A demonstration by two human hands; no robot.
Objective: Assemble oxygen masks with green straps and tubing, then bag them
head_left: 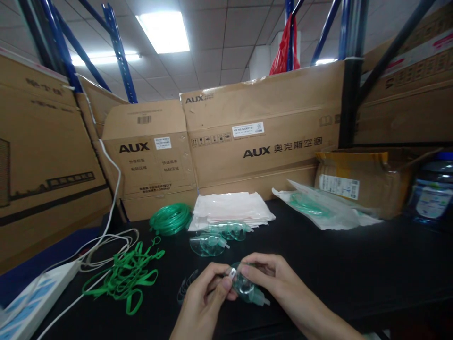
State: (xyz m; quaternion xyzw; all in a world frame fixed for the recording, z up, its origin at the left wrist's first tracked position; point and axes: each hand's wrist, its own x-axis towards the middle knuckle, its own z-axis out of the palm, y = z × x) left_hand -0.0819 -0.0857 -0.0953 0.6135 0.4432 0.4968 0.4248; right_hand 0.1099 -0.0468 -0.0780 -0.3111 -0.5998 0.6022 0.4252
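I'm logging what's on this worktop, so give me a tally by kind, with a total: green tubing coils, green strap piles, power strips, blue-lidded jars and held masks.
Green tubing coil: 1
Green strap pile: 1
Power strip: 1
Blue-lidded jar: 1
Mask held by left hand and right hand: 1
Total: 5

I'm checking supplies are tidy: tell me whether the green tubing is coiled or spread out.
Coiled: the green tubing lies in stacked round loops beside the white stack.

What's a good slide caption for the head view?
Left hand and right hand hold a translucent green plastic mask, right of tangled green straps.
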